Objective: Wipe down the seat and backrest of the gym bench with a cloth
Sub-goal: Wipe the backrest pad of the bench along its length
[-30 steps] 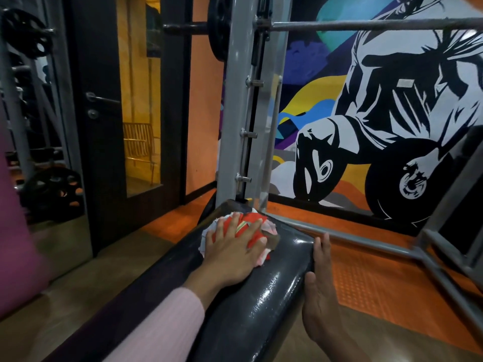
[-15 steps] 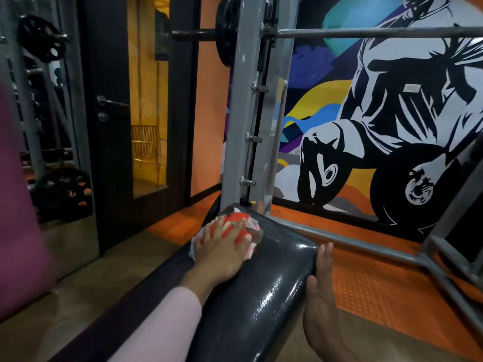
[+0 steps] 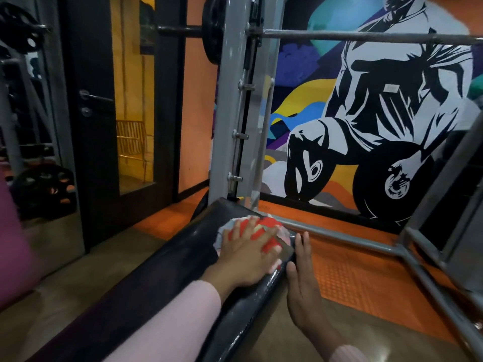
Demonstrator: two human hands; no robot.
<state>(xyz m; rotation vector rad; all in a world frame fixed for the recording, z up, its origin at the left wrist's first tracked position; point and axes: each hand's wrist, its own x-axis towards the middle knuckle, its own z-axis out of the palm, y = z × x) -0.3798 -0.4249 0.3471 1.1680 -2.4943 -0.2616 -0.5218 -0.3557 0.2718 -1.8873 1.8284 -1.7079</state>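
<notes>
The black padded gym bench [image 3: 177, 259] runs from the lower left up to the rack. A crumpled red and white cloth [image 3: 265, 229] lies near the pad's far end, by its right edge. My left hand [image 3: 245, 257], in a pink sleeve, presses flat on the cloth with fingers spread, covering most of it. My right hand [image 3: 303, 278] lies flat along the bench's right side with fingers straight, holding nothing. The pad's surface looks glossy near my hands.
A grey rack upright [image 3: 227, 113] stands just beyond the bench end, with a barbell [image 3: 366, 36] across it overhead. Grey frame rails [image 3: 347, 241] run along the orange floor mat to the right. Weight plates [image 3: 44, 189] and a dark door are on the left.
My left hand has slid the cloth across the pad from its left part to the right edge, close to my right hand. The right hand stays along the bench side.
</notes>
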